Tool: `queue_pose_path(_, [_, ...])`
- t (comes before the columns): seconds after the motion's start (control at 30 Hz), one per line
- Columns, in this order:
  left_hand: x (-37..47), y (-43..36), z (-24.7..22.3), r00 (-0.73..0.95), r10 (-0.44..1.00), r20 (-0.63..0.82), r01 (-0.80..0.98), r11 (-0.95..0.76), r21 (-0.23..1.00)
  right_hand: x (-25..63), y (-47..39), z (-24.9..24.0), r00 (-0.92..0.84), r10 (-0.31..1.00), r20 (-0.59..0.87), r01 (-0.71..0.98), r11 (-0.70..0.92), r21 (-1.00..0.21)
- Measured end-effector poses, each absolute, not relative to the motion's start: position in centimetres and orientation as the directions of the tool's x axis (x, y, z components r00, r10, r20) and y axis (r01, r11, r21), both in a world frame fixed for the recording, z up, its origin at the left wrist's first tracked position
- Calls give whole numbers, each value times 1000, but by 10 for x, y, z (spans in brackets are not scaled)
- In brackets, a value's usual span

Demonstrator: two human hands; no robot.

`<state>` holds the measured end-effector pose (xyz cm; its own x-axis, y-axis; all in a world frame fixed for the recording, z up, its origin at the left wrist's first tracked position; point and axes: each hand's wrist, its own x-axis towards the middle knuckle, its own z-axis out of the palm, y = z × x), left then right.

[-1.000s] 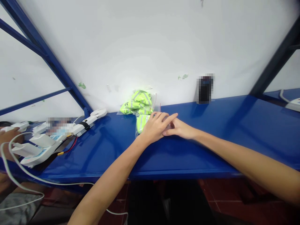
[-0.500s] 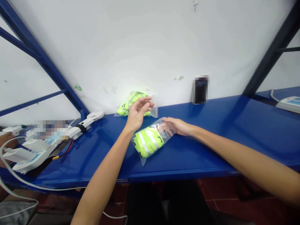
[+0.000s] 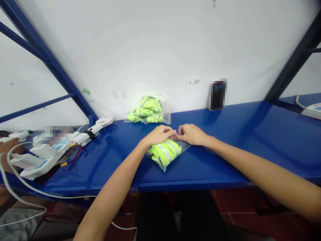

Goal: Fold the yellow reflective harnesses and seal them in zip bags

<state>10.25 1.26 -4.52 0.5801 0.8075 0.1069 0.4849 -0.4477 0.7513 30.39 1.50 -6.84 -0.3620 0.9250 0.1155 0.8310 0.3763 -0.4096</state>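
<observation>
A clear plastic bag (image 3: 185, 146) holding a folded neon-yellow reflective vest (image 3: 167, 151) with silver stripes lies on the blue table (image 3: 215, 160) in front of me. My left hand (image 3: 160, 134) pinches the bag's far edge, thumb and fingers together. Close beside it, my right hand (image 3: 192, 134) grips the same edge with bent fingers. The fingertips of both hands nearly meet there, and part of the bag's top is hidden under them. Behind my hands, more bagged neon-yellow vests (image 3: 146, 112) rest against the wall.
A blurred-out dark box (image 3: 217, 95) stands by the wall at right. To the left are a white handheld fan (image 3: 104, 121), white devices (image 3: 42, 160) and a white cable (image 3: 57, 197) hanging past the table edge. Another person's hand (image 3: 11, 147) shows at the far left.
My left hand has come down from above the bag and taken hold of its edge. My right hand's fingers, earlier spread at the bag's opening, are now bent on the edge. The bag lies flatter.
</observation>
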Motion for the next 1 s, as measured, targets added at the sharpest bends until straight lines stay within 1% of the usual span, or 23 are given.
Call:
queue_pose_path(0.07, [101, 14, -43, 579, 815, -38, 499, -317, 807, 303, 13, -69, -347, 932, 102, 866, 361, -345])
queue_pose_path(0.13, [97, 14, -42, 569, 815, -114, 469, -207, 859, 303, 11, -68, -338, 937, 93, 886, 350, -304])
queue_pose_path(0.17, [96, 13, -42, 561, 818, -128, 462, -181, 868, 303, 11, -67, -341, 936, 90, 889, 352, -294])
queue_pose_path(0.23, [93, 14, -44, 495, 866, -75, 517, -224, 826, 305, 10, -67, -380, 921, 90, 871, 389, -299])
queue_pose_path(0.33, [91, 19, -53, 328, 937, 118, 706, -326, 629, 307, 11, -71, -481, 868, 126, 805, 494, -329])
queue_pose_path(0.37, [91, 21, -56, 301, 941, 153, 744, -332, 579, 308, 11, -73, -501, 853, 144, 785, 519, -338])
queue_pose_path(0.4, [91, 23, -60, 302, 940, 162, 757, -339, 559, 308, 12, -75, -506, 847, 163, 775, 530, -345])
queue_pose_path(0.47, [91, 26, -65, 358, 922, 145, 711, -370, 598, 308, 12, -79, -477, 857, 194, 778, 514, -361])
queue_pose_path(0.57, [92, 26, -68, 446, 879, 168, 518, -407, 752, 306, 12, -77, -441, 871, 218, 761, 491, -424])
queue_pose_path(0.6, [94, 25, -68, 454, 874, 170, 437, -385, 813, 306, 12, -75, -448, 865, 224, 733, 499, -462])
queue_pose_path(0.67, [98, 23, -66, 439, 888, 138, 284, -283, 916, 304, 10, -69, -472, 848, 241, 652, 520, -552])
queue_pose_path(0.73, [102, 21, -64, 393, 916, 82, 182, -165, 969, 303, 8, -64, -477, 838, 264, 574, 525, -628])
queue_pose_path(0.8, [106, 21, -63, 337, 940, 42, 144, -96, 985, 301, 5, -62, -464, 837, 290, 520, 522, -676])
queue_pose_path(0.83, [108, 21, -63, 308, 950, 43, 147, -92, 985, 299, 3, -63, -455, 836, 306, 502, 525, -687])
queue_pose_path(0.9, [111, 21, -64, 253, 962, 101, 177, -149, 973, 297, 1, -64, -445, 831, 333, 481, 536, -694])
queue_pose_path(1.0, [111, 21, -67, 216, 943, 254, 226, -301, 926, 295, 0, -66, -443, 822, 357, 469, 552, -689])
